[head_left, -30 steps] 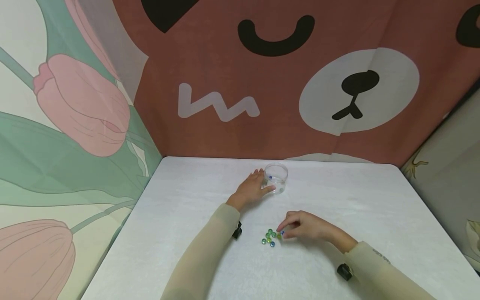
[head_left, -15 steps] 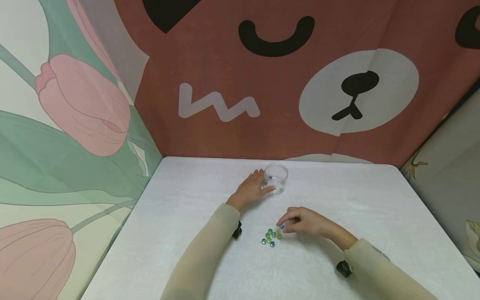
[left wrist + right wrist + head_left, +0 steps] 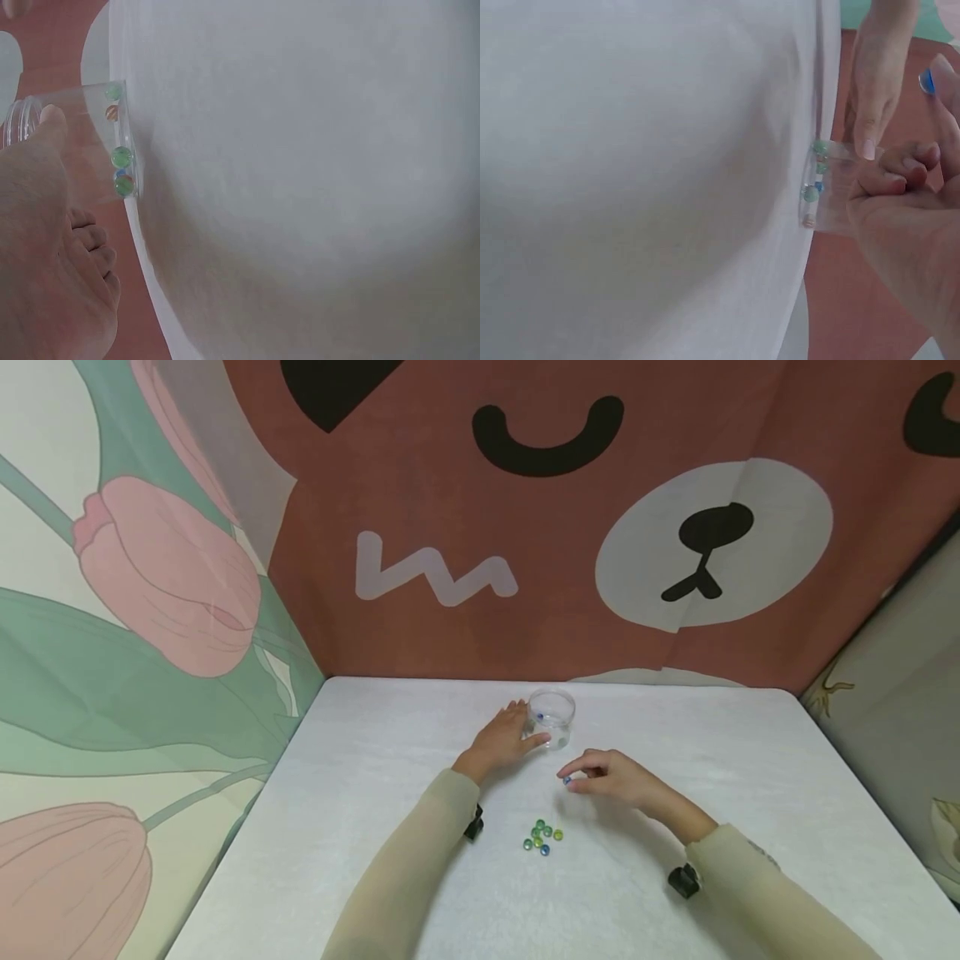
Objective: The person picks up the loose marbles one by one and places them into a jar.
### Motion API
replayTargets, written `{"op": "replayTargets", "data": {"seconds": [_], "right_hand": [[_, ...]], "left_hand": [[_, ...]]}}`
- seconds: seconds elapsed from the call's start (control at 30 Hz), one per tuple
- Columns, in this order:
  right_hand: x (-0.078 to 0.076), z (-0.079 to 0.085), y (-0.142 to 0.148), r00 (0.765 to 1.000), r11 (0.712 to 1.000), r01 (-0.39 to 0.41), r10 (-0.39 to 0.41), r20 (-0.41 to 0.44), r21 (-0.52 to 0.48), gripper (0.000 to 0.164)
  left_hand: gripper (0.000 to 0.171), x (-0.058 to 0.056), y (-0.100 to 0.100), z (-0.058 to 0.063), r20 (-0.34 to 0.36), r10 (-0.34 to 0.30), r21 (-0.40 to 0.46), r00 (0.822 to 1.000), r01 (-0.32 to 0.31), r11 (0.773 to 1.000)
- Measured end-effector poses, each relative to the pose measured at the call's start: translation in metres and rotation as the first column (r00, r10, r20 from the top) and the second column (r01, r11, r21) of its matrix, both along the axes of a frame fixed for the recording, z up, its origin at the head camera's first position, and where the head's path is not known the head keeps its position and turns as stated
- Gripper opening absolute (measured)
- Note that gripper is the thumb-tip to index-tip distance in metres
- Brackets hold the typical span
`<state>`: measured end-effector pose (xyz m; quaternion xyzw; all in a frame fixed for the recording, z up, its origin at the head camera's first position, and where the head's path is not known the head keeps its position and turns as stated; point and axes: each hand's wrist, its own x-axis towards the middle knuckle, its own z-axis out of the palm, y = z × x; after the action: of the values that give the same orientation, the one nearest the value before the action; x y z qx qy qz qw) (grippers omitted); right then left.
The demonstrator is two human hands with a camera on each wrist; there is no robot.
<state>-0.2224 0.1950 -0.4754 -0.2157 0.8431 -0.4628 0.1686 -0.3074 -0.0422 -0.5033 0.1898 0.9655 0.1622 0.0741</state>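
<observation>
A clear plastic jar [image 3: 552,714] stands toward the back of the table, with several green, blue and orange-striped marbles [image 3: 121,157] at its bottom. My left hand [image 3: 498,743] holds the jar from its left side, the thumb across the front and the fingers along the side. Between thumb and forefinger, my right hand [image 3: 611,777] pinches a blue marble [image 3: 927,80], raised in front of the jar and to its right. The other right fingers are curled in toward the palm. Several loose marbles [image 3: 537,841], green, yellow-green and blue, lie in a small cluster nearer the front.
A white cloth covers the table [image 3: 337,827]. Behind it hangs a brown curtain [image 3: 450,643] with a bear's face, and a tulip-print cloth [image 3: 172,585] hangs on the left. Small black devices sit at both wrists.
My right hand has lifted the blue marble from the cluster and carried it back toward the jar. The left hand and the jar have stayed in place.
</observation>
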Motion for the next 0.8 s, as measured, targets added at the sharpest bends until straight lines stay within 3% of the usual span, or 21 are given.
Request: {"op": "replayTargets", "data": {"seconds": [0.27,0.8], "right_hand": [[-0.013,0.012,-0.005,0.979,0.979,0.202,-0.202,0.008,-0.002,0.035],[-0.040,0.015,-0.021,0.919,0.911,0.395,-0.391,0.060,-0.116,0.048]], "left_hand": [[0.091,0.000,0.001,0.001,-0.003,-0.006,-0.005,1.000,0.006,1.000],[0.092,-0.003,0.000,-0.002,-0.031,-0.025,-0.019,0.999,0.024,1.000]]}}
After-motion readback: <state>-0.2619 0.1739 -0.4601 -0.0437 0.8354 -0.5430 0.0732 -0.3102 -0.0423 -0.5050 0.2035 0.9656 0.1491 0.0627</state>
